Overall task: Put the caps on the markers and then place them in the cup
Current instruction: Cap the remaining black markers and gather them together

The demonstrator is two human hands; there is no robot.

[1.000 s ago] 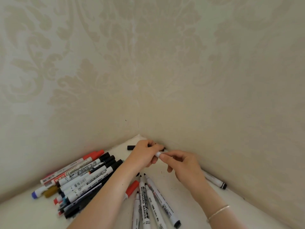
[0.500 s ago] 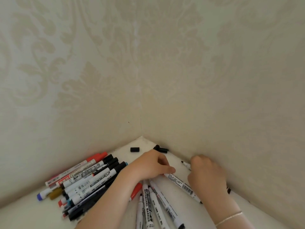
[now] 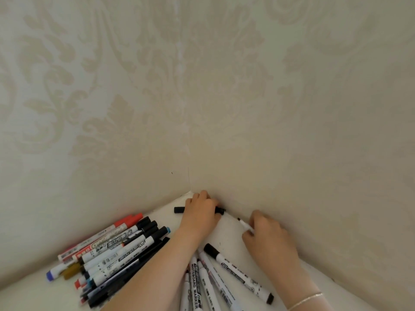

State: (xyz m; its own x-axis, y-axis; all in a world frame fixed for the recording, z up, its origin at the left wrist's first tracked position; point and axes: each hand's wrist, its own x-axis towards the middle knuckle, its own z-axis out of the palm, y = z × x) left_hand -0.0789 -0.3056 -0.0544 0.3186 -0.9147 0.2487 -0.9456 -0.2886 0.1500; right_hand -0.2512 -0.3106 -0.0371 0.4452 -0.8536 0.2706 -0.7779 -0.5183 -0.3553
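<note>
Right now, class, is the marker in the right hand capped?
No: the marker held by the right hand shows a bare black tip pointing toward the corner.

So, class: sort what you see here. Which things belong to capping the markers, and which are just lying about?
Belongs to the job:
- uncapped marker, gripped by the right hand
- black caps in the corner, under the left hand
- marker pile
- markers nearest the camera

Just there:
- patterned wall
- bracelet

No cup in view.
</note>
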